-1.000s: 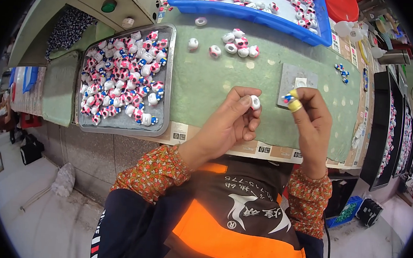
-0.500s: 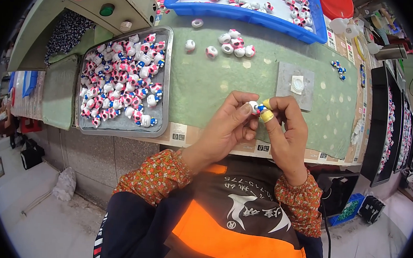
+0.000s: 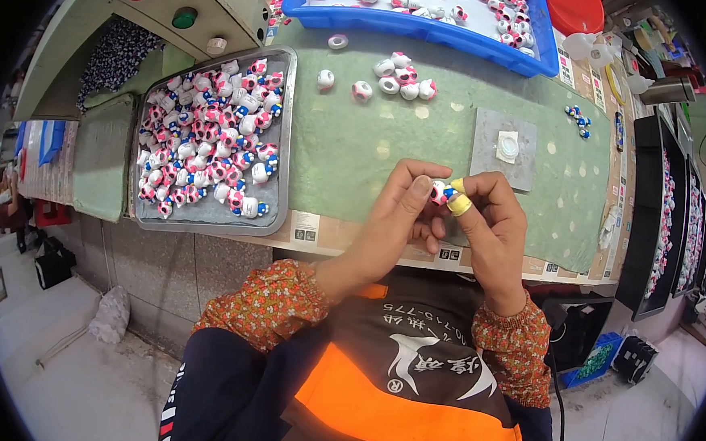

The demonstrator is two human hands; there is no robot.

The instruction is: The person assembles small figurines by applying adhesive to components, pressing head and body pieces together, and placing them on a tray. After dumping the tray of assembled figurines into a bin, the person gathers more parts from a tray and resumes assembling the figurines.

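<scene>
A small toy figurine (image 3: 440,193) with a white and pink head and a blue body is pinched between my two hands, above the near edge of the green mat. My left hand (image 3: 398,209) grips its head end between thumb and forefinger, the other fingers curled below. Yellow wraps cover the thumb and forefinger tips of my right hand (image 3: 490,221), which hold the blue body end. My fingers partly hide the toy. Just beyond my hands lies a grey square plate (image 3: 486,160) with a small white round piece (image 3: 507,147) on it.
At left, a metal tray (image 3: 287,136) is heaped with figurines. Several loose white heads (image 3: 409,90) lie on the green mat (image 3: 333,155), before a blue bin (image 3: 429,27) of more heads. Small blue bodies (image 3: 577,121) lie at right. A machine with red and green buttons (image 3: 183,17) stands far left.
The figurine has turned a little between my fingers, and its head now shows more of its pink and dark face side. Both hands have shifted only slightly.
</scene>
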